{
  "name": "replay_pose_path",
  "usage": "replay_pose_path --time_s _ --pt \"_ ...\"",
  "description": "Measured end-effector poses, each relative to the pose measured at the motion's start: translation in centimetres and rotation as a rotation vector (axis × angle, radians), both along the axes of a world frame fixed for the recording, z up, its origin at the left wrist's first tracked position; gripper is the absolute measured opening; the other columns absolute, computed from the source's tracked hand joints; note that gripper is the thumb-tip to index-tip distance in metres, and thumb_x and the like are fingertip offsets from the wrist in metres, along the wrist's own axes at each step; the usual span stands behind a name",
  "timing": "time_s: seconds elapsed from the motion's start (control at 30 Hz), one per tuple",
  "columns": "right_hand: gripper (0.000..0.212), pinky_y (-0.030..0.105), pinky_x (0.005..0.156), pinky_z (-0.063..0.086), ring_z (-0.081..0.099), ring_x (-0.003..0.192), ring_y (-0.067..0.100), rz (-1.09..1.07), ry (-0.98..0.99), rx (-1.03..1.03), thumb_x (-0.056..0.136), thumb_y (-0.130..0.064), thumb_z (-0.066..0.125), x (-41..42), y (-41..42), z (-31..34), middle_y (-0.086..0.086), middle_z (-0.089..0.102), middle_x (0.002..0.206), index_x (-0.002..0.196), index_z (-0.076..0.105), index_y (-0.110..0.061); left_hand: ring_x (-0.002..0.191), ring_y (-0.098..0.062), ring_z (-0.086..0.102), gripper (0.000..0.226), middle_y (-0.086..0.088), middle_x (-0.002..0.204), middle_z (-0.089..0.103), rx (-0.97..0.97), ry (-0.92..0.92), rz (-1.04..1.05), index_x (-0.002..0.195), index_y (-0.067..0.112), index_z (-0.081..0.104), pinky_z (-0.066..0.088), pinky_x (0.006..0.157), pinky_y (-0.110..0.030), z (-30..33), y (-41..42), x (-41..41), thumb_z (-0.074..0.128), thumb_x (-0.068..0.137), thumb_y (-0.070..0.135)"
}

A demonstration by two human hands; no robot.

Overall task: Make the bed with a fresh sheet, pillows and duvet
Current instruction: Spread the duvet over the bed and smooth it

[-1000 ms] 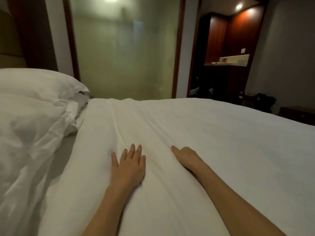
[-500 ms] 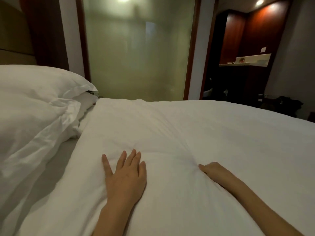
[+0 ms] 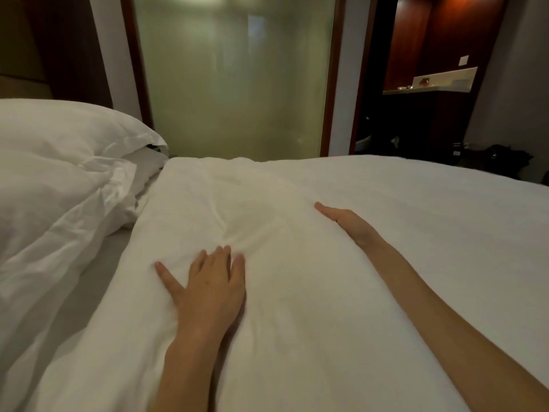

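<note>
Duvet (image 3: 371, 248) covered the bed from the near edge to the far side, white and mostly smooth, with a knot of shallow creases between the two hands; the left hand (image 3: 208, 289) lay palm down on it near the middle of the view, fingers straight and the thumb spread out to the left, pressing flat into the cloth and gripping nothing; the right hand (image 3: 347, 221) rested farther away and to the right, set on its edge with the fingers straight and together, their tips pointing up and left toward the creases, also holding nothing; the two hands were well apart, both touching the duvet. Left of the left hand the duvet's folded edge dropped to a strip of bare sheet (image 3: 89, 281); beyond that strip sat the pillows (image 3: 59, 162), white and rumpled, piled at the head of the bed. Behind the bed stood a frosted glass panel (image 3: 234, 75) in a dark wooden frame; to the right a dim alcove held a shelf (image 3: 430, 87) with small items too blurred to name.
</note>
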State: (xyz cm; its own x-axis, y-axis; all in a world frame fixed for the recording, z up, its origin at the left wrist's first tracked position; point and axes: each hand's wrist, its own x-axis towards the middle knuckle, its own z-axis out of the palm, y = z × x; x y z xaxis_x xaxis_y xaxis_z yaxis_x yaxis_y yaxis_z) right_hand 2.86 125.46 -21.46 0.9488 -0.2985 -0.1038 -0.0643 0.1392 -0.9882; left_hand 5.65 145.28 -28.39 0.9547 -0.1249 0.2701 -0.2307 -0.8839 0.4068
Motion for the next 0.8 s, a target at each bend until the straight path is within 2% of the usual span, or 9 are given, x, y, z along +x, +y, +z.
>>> replay_pose_path --time_s 0.1,0.17,0.23,0.33,0.47,0.53,0.63,0.73,0.8 --pt "0.040 0.019 0.057 0.049 0.055 0.074 0.007 0.034 0.196 -0.285 0.101 -0.031 0.044 -1.5 1.3 -2.4 0.004 0.062 0.111 0.128 0.053 -0.003 0.144 -0.011 0.018 0.046 0.019 0.150 0.032 -0.252 -0.055 -0.113 0.143 0.037 0.034 -0.012 0.113 -0.053 0.9 -1.1 -0.9 0.028 0.099 0.047" --pt "0.044 0.020 0.050 0.043 0.051 0.073 0.007 0.054 0.346 -0.623 0.096 -0.049 0.047 -2.3 1.1 -4.0 0.002 0.062 0.101 0.115 0.057 -0.011 0.144 -0.007 0.017 0.045 0.019 0.153 0.028 -0.269 -0.085 -0.289 0.143 0.040 0.034 -0.006 0.117 -0.046 1.1 -2.2 -1.8 0.030 0.099 0.047" --pt "0.045 0.023 0.055 0.037 0.051 0.071 0.013 -0.048 0.321 -0.936 0.091 -0.055 0.050 -2.6 -0.1 -3.8 0.003 0.060 0.093 0.104 0.056 -0.013 0.145 -0.005 0.012 0.046 0.019 0.155 0.022 -0.195 -0.090 -0.416 0.143 0.042 0.034 -0.003 0.118 -0.044 1.1 -2.6 -2.3 0.029 0.098 0.049" --pt "0.065 0.023 0.058 0.042 0.054 0.059 0.016 0.038 0.448 -0.823 0.088 -0.069 0.041 -5.5 -1.3 -1.9 0.002 0.058 0.075 0.097 0.058 -0.008 0.145 -0.006 0.009 0.052 0.019 0.156 0.019 -0.152 -0.040 -0.447 0.143 0.044 0.032 -0.001 0.119 -0.043 1.1 -2.5 -2.4 0.026 0.094 0.057" --pt "0.093 0.023 0.071 0.049 0.062 0.091 0.016 0.262 0.646 -0.899 0.072 -0.087 0.025 -10.7 1.2 -0.7 0.001 0.062 0.113 0.127 0.056 -0.018 0.146 -0.008 0.006 0.058 0.015 0.158 0.016 -0.102 0.001 -0.446 0.146 0.042 0.026 -0.002 0.119 -0.044 1.6 -3.0 -3.1 0.026 0.092 0.061" --pt "0.080 0.021 0.081 0.048 0.061 0.105 0.012 0.235 0.486 -0.831 0.077 -0.079 0.042 -11.8 2.0 0.0 -0.004 0.063 0.122 0.130 0.053 -0.020 0.146 -0.009 0.006 0.058 0.013 0.158 0.015 -0.102 0.022 -0.446 0.148 0.041 0.023 -0.002 0.119 -0.044 2.0 -3.1 -3.6 0.024 0.093 0.060" --pt "0.020 0.013 0.056 0.050 0.068 0.064 0.001 0.150 0.138 -0.346 0.087 -0.037 0.063 -13.0 1.0 1.0 -0.010 0.074 0.072 0.087 0.065 -0.017 0.146 -0.009 0.007 0.057 0.014 0.158 0.013 -0.159 0.007 -0.446 0.148 0.041 0.019 -0.002 0.119 -0.042 3.0 -3.0 -4.1 0.023 0.094 0.058" --pt "0.027 0.016 0.046 0.048 0.069 0.054 0.013 0.134 0.159 -0.087 0.085 -0.025 0.059 -13.6 -0.1 -2.0 0.006 0.072 0.066 0.072 0.072 -0.005 0.147 -0.008 0.004 0.053 0.017 0.158 0.014 -0.043 -0.032 -0.459 0.146 0.044 0.024 -0.005 0.118 -0.045 3.0 -3.1 -4.1 0.024 0.095 0.057" --pt "0.029 0.019 0.056 0.052 0.071 0.064 0.016 0.213 0.345 -0.114 0.087 -0.028 0.060 -13.5 -0.4 -3.8 0.008 0.074 0.077 0.083 0.072 -0.003 0.147 -0.008 -0.002 0.052 0.017 0.158 0.010 0.142 0.021 -0.480 0.146 0.044 0.025 -0.011 0.116 -0.049 2.1 -3.2 -4.0 0.024 0.096 0.058"
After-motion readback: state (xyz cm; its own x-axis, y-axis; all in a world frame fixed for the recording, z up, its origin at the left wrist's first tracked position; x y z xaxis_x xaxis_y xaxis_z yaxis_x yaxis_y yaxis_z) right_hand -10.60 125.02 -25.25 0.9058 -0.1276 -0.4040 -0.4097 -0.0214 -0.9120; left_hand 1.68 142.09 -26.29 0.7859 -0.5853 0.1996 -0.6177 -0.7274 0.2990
